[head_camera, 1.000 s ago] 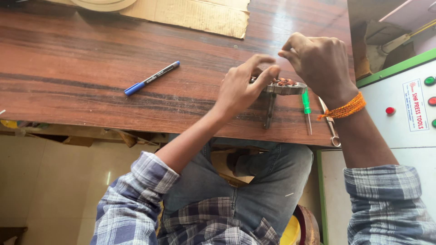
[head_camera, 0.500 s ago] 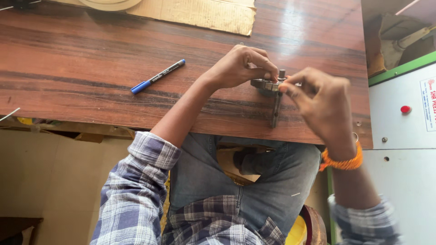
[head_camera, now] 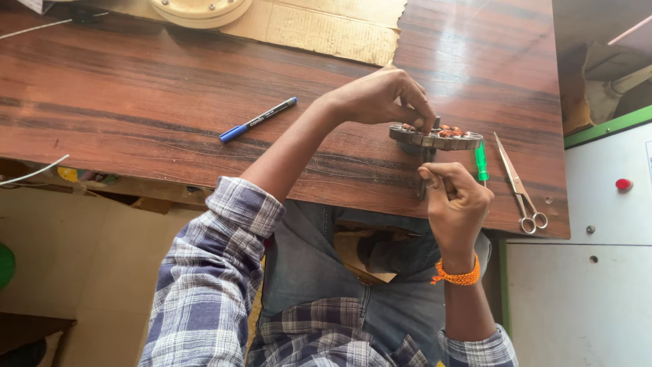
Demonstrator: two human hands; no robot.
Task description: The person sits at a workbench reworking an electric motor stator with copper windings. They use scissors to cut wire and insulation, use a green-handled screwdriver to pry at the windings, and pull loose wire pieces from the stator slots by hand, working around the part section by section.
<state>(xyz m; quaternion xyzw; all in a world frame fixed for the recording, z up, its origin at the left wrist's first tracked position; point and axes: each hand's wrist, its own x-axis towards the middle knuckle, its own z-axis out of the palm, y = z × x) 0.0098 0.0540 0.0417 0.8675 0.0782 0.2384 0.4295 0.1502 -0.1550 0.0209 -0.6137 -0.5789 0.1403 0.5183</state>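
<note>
A round metal motor stator [head_camera: 438,137] with copper windings stands on its shaft on the wooden table [head_camera: 149,109]. My left hand [head_camera: 380,98] grips its upper left rim. Below it, my right hand [head_camera: 456,204] is closed around the lower end of the shaft near the table's front edge, with an orange thread band on the wrist. A green-handled screwdriver [head_camera: 481,162] lies just right of the stator, and a pair of scissors [head_camera: 519,187] lies further right.
A blue and black marker pen [head_camera: 258,120] lies left of my arm. Cardboard [head_camera: 319,27] and a pale round disc [head_camera: 200,10] are at the far edge. A white and green machine cabinet [head_camera: 604,224] with a red button stands at the right.
My right hand has come down from above the stator to its shaft at the table's front edge. The left hand stays on the rim. The view has shifted slightly.
</note>
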